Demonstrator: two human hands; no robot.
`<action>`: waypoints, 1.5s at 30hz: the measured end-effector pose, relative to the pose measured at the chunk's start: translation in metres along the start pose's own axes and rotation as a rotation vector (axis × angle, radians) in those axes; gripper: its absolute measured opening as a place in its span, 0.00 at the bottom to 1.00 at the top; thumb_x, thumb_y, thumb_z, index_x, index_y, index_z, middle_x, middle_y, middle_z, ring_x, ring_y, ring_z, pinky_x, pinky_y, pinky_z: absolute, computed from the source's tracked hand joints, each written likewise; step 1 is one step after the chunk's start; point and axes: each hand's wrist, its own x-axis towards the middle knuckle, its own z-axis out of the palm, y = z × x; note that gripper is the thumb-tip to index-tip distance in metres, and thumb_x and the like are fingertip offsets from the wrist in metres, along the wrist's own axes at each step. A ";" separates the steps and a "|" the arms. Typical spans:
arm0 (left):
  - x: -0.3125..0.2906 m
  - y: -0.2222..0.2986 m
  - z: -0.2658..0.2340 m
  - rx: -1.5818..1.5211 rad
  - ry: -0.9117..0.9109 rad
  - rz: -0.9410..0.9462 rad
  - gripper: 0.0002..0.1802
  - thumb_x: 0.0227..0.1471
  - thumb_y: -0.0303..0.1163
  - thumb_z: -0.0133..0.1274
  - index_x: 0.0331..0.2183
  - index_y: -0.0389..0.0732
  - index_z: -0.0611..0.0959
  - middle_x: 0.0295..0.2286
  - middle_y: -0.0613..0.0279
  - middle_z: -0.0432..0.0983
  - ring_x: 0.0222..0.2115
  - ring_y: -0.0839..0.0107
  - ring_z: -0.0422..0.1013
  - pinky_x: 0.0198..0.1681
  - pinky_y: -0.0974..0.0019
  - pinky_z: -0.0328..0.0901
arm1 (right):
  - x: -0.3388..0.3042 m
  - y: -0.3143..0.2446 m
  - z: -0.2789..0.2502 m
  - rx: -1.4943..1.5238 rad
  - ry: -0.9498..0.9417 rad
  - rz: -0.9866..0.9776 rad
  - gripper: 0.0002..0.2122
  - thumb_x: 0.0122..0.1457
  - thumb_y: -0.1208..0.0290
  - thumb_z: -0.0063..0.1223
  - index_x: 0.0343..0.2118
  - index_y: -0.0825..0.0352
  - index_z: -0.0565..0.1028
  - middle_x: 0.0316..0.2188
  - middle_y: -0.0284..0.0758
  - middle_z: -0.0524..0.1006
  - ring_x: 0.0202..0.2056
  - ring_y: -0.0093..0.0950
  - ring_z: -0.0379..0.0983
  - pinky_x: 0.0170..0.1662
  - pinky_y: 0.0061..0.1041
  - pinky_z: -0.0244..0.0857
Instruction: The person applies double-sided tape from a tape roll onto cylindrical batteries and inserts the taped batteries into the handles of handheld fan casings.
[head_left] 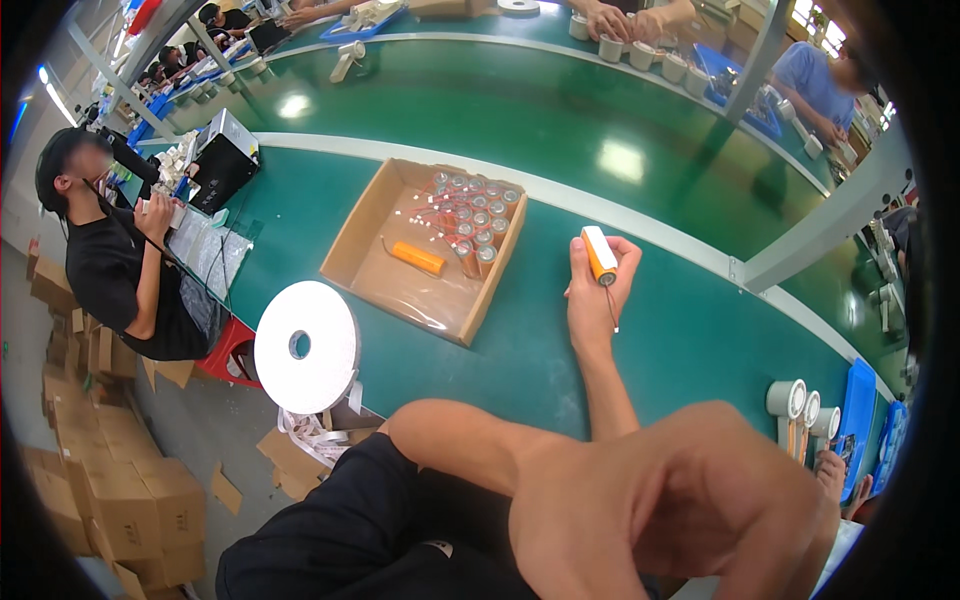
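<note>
My right hand (608, 275) is closed around an orange cylindrical battery (603, 266), held upright-tilted above the green table between thumb and fingers. A white strip lies along the battery's side, and a thin wire with a small connector hangs from its near end. Close to the camera, my left hand (690, 490) looms large and blurred at the lower right, fingers curled in; what they hold, if anything, is hidden. Left of my right hand stands an open cardboard box (350, 235). Several upright batteries (480, 215) with red wires fill its far right corner, and one orange battery (418, 258) lies flat.
A large white tape roll (275, 350) stands at the table's near left edge, loose strips (318, 435) below it. White cylindrical parts (787, 398) and a blue tray (855, 420) are at right. Beyond runs a green conveyor (480, 100). A co-worker (115, 250) sits at left.
</note>
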 end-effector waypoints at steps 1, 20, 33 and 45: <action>-0.001 -0.003 0.000 0.003 0.002 0.000 0.23 0.51 0.47 0.51 0.28 0.32 0.77 0.26 0.54 0.72 0.26 0.66 0.67 0.29 0.68 0.60 | -0.001 0.001 0.000 0.005 0.004 0.009 0.15 0.60 0.68 0.59 0.42 0.67 0.65 0.31 0.35 0.73 0.33 0.22 0.69 0.37 0.24 0.65; -0.005 0.003 0.003 0.010 0.032 -0.019 0.27 0.52 0.53 0.49 0.27 0.34 0.77 0.28 0.54 0.71 0.29 0.64 0.67 0.32 0.67 0.60 | -0.002 0.001 -0.002 0.003 -0.011 0.037 0.16 0.60 0.68 0.59 0.43 0.67 0.64 0.31 0.34 0.73 0.32 0.22 0.69 0.37 0.24 0.65; -0.010 0.003 0.007 0.019 0.038 -0.043 0.29 0.52 0.56 0.47 0.27 0.35 0.77 0.29 0.54 0.70 0.31 0.63 0.67 0.34 0.66 0.60 | 0.003 -0.004 0.002 -0.005 -0.008 0.043 0.16 0.60 0.68 0.59 0.43 0.67 0.65 0.31 0.35 0.74 0.32 0.22 0.70 0.37 0.25 0.65; -0.003 0.011 0.005 -0.105 0.040 -0.179 0.27 0.53 0.54 0.54 0.26 0.35 0.77 0.31 0.57 0.69 0.33 0.67 0.66 0.37 0.68 0.61 | 0.001 0.016 -0.002 -0.039 0.024 -0.081 0.15 0.60 0.69 0.58 0.42 0.64 0.63 0.28 0.31 0.70 0.18 0.15 0.64 0.16 0.16 0.58</action>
